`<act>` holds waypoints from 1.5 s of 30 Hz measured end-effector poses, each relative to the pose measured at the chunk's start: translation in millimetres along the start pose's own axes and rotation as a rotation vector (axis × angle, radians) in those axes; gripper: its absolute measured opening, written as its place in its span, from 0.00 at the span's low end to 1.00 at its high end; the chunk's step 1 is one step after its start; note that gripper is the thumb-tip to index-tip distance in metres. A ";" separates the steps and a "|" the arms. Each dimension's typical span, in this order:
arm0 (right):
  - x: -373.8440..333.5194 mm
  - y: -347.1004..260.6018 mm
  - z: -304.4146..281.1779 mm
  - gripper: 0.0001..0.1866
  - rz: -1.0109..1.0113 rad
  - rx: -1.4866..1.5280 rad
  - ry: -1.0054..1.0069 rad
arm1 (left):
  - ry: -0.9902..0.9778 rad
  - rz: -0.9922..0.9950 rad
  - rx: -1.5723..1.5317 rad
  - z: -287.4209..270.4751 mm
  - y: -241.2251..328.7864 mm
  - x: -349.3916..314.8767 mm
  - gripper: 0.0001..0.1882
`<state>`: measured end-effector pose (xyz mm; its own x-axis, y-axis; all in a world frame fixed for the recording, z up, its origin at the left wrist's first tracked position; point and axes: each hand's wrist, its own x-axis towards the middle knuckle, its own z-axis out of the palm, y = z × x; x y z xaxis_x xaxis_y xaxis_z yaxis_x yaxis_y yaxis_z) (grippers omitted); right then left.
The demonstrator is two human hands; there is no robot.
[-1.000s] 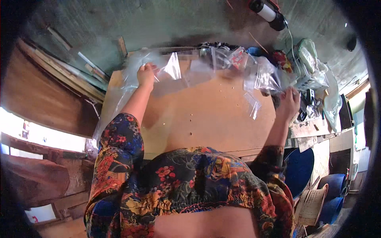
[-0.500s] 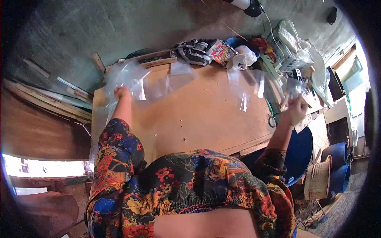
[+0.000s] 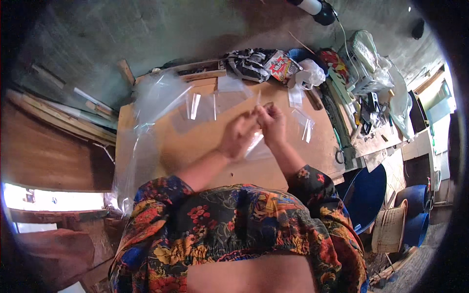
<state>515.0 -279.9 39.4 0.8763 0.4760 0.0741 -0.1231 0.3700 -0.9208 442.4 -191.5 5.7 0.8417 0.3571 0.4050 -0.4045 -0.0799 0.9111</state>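
Note:
Over the middle of the tan tabletop (image 3: 210, 156), my two hands meet at the fingertips. Clear plastic film (image 3: 255, 145), perhaps a small bag, hangs below and between them. My right hand (image 3: 273, 124) is closed, thumb and fingers pinching the film. Beside it, my left hand (image 3: 239, 136) is slightly blurred, with its fingers bent in and pressed against the same film. Part of the film is hidden behind the fingers. Just beyond lie flat clear plastic sheets (image 3: 200, 110), and a larger heap of clear plastic (image 3: 159, 97) covers the table's left side.
A black-and-white crumpled bag (image 3: 246, 66), a printed box (image 3: 282, 67) and a white plastic bag (image 3: 312, 73) line the back edge. Scissors (image 3: 339, 156) lie at the right edge. Small tools (image 3: 371, 110) crowd the right-hand shelf, above a blue tub (image 3: 365, 195).
My left hand has moved right from the plastic heap, and my right hand has come left from the cluttered shelf. Both are now together at the middle of the table.

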 end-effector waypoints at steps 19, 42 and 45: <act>3.7 -62.2 -31.6 0.12 -0.078 -0.161 0.083 | -0.221 -0.343 0.774 -75.0 19.2 -17.1 0.13; -6.3 15.0 -187.8 0.14 -0.109 -0.645 0.499 | -0.047 -0.758 0.435 -149.4 21.4 -40.9 0.08; -27.6 36.4 -183.5 0.08 -0.053 -0.470 0.416 | -0.044 -0.693 0.571 -174.4 -0.1 -37.8 0.09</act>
<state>571.7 -426.0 -66.4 0.9951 0.0814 0.0561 0.0603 -0.0508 -0.9969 348.2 -42.8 -23.1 0.8482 0.4624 -0.2582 0.4291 -0.3143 0.8468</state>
